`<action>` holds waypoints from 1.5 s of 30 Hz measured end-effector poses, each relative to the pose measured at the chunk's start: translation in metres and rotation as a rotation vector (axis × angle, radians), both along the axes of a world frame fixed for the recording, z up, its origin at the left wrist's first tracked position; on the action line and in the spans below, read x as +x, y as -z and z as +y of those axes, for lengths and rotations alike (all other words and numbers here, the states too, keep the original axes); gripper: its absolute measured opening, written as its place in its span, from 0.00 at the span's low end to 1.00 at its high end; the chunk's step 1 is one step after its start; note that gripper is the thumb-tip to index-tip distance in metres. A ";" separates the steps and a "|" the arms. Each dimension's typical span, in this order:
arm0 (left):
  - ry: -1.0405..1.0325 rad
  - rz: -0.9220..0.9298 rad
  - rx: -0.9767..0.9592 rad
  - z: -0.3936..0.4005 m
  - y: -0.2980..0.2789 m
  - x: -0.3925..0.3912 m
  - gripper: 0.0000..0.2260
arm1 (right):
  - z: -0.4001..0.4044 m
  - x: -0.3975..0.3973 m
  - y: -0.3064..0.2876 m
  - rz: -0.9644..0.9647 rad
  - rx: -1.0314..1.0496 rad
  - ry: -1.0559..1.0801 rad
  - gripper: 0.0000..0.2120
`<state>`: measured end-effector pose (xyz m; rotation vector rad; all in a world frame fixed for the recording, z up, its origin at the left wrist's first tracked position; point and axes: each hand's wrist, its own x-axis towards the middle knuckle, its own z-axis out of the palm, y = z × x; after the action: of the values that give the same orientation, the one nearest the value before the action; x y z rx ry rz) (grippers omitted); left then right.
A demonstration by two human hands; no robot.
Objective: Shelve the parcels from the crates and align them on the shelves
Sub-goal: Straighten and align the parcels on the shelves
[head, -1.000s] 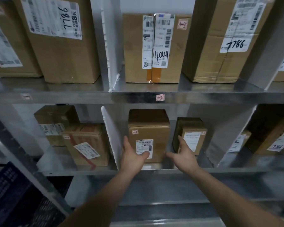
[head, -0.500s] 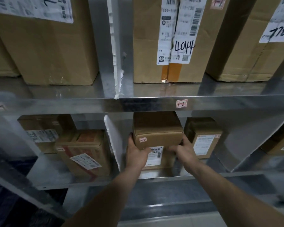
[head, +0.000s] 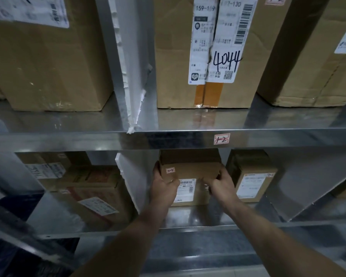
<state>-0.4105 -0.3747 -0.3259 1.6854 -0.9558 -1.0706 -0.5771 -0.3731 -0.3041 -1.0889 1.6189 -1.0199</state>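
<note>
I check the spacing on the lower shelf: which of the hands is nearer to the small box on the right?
The right hand; it grips the middle box at the side facing the small box. The left hand holds the far side.

The left hand (head: pixel 163 186) and right hand (head: pixel 220 183) cover the lower front corners of the small parcel (head: pixel 190 168), so part of its label (head: pixel 186 189) is hidden and the print's too small to read anyway. Above the hands, the big 4044 box (head: pixel 206 54) is cut off at the top edge. The boxes left of the hands are blurry, labels unreadable.
</note>
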 end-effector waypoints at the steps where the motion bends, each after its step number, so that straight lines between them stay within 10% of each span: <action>1: -0.002 -0.005 -0.003 -0.002 0.001 0.000 0.37 | -0.001 0.000 0.001 0.003 -0.001 0.005 0.28; 33: 0.010 -0.051 0.019 0.070 -0.015 -0.021 0.46 | 0.059 -0.032 -0.010 0.158 -0.008 -0.150 0.49; 45: 0.169 -0.160 -0.051 0.121 -0.029 -0.021 0.25 | 0.102 -0.028 -0.012 0.265 -0.035 -0.160 0.53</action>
<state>-0.4312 -0.2540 -0.2972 1.6915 -1.2365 -1.0222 -0.6048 -0.2715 -0.2926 -1.4015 1.6933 -0.8281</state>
